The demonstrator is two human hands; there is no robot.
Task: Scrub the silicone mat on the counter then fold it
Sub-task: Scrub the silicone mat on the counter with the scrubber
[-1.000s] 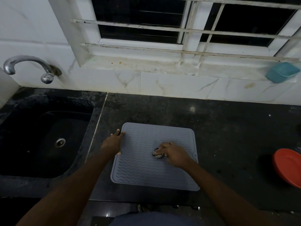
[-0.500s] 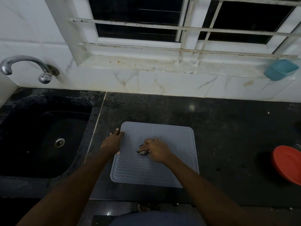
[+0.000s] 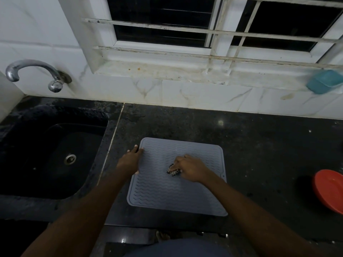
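A grey silicone mat (image 3: 163,193) with a wavy ribbed surface lies flat on the black counter (image 3: 259,145), near its front edge. My left hand (image 3: 130,160) presses flat on the mat's left edge, fingers spread near the far left corner. My right hand (image 3: 191,168) rests on the middle of the mat, closed over a dark metallic scrubber (image 3: 173,170) that touches the surface. Part of the scrubber is hidden under my fingers.
A black sink (image 3: 55,154) with a drain sits left of the counter, under a chrome tap (image 3: 33,73). A red bowl (image 3: 329,190) stands at the right edge. A teal soap dish (image 3: 324,81) hangs on the tiled wall below the barred window.
My right hand slid the scrubber left across the mat, then back to the right near the middle. My left hand stayed on the mat's left edge.
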